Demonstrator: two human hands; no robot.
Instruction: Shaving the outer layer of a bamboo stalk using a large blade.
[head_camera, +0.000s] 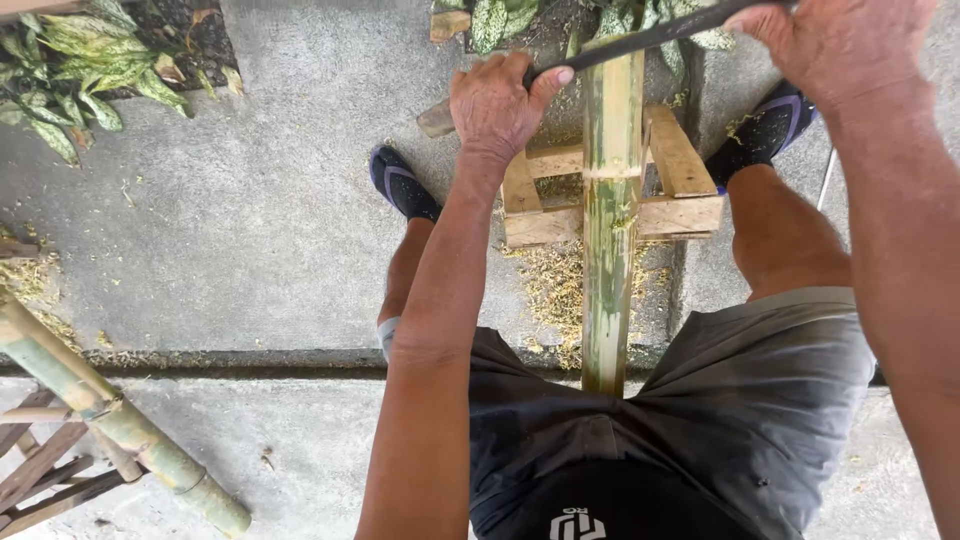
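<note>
between the person's thighs, close under the camera, a long bamboo pole (610, 230) runs straight away from the dark grey shorts (680, 420) toward the far edge of the concrete. both arms stretch forward beside it, elbows nearly straight. further out, the pole rests on a small wooden stand (680, 170), with pale shavings (550, 285) scattered on the ground beneath. a foot in a dark shoe sits on either side of the stand. beyond that, the left hand (497, 105) is closed in a fist around one end of a dark blade (640, 38) that lies across the top of the pole, thumb pressed along it. the right hand (845, 40) is wrapped tight around the blade's other end, partly cut off by the frame. farthest off, speckled green leaves (70, 60) grow at the pavement's edge. low at the left, another bamboo length (110, 420) leans over a wooden frame.
</note>
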